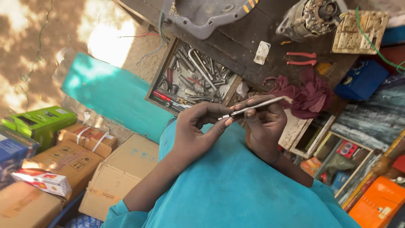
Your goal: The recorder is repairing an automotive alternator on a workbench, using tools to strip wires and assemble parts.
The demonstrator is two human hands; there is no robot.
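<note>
The thin metal rod (256, 104) is pinched at both ends: left hand (195, 128) and right hand (263, 124) each grip it by fingertips. A slackened pinch risks dropping it into the open tool drawer (192, 78) below.
</note>
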